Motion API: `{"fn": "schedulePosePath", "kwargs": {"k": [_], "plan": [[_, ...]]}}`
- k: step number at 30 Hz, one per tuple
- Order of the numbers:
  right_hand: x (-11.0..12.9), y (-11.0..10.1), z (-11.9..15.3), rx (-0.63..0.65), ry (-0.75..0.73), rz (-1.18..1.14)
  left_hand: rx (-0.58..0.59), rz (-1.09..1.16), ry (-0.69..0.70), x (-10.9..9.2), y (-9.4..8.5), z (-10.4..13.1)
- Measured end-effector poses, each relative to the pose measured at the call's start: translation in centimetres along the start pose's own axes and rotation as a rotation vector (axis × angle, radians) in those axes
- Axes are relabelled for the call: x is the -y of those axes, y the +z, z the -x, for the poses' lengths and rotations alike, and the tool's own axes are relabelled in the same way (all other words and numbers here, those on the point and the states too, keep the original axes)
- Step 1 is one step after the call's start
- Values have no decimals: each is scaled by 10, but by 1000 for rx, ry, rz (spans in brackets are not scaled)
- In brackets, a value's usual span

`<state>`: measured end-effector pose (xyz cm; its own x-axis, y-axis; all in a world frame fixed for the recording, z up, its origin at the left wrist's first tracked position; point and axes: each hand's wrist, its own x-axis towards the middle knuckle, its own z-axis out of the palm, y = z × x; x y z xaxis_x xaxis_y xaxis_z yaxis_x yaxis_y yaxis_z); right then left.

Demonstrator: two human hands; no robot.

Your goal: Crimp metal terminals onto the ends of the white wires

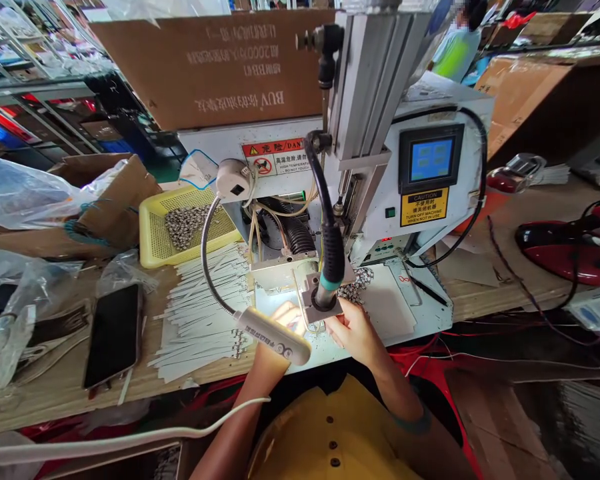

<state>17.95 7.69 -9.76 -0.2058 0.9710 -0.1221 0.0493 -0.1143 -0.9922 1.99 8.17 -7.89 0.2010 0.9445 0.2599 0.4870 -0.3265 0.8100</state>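
My left hand (286, 319) is under the machine's work head, its fingers curled together and brightly lit. A white lamp (273, 335) on a bendy neck covers part of that hand, so whatever is in its fingertips is hidden. Just right of the work head, my right hand (354, 331) is closed in a pinch, with its fingertips behind the metal block (320, 305). What it grips cannot be made out. Above both hands hangs the soldering-iron-like handle (333, 257) with its black cable. Small metal parts (355, 283) lie in a pile behind my right hand.
Thin white cable-like strips (205, 307) lie left of the machine. Beyond them sits a yellow basket (153, 230) of small metal pieces. A phone (114, 337) rests farther left. A touch screen (431, 159) and a danger label (275, 157) are on the machine. A person (457, 47) is behind.
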Motion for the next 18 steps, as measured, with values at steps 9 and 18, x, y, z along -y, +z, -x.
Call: {"fn": "schedulePosePath", "kwargs": {"k": [9, 18], "plan": [[-1, 0, 0, -21, -10, 30, -22, -76, -33, 3, 2, 4], [-1, -1, 3, -17, -22, -34, 20, -210, -70, -6, -8, 7]]}}
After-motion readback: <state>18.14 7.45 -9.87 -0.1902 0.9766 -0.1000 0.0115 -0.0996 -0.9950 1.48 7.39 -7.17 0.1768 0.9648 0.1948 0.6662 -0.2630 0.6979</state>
